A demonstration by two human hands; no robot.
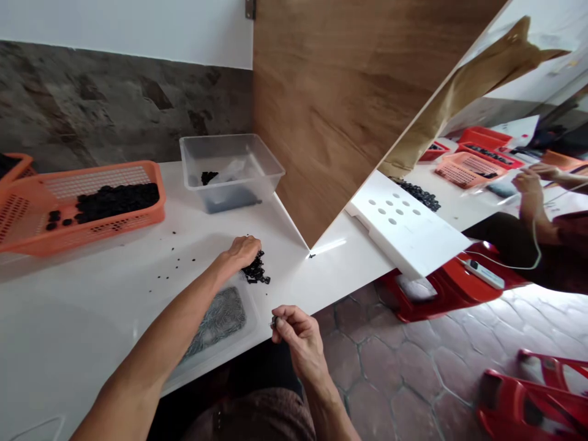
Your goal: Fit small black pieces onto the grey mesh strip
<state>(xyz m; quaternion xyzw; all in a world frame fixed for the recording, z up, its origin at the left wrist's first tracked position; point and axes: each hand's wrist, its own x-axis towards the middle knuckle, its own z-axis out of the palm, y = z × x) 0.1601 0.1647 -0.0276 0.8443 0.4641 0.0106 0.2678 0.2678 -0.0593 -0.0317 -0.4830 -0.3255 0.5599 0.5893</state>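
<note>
My left hand reaches to a pile of small black parts on the white table. Its fingers are curled down at the pile's edge, and whatever they pinch is hidden. Over the table's front edge, my right hand pinches a small dark part between thumb and fingers. Something shiny shows on that part, but its exact kind is too small to tell. Under my left forearm stands a shallow clear tray filled with thin metal pins.
An orange basket of black round pieces stands at left. A clear plastic bin sits at the back, beside a slanting wooden board. Right of it lies a white panel with holes. Another person's hands work farther right.
</note>
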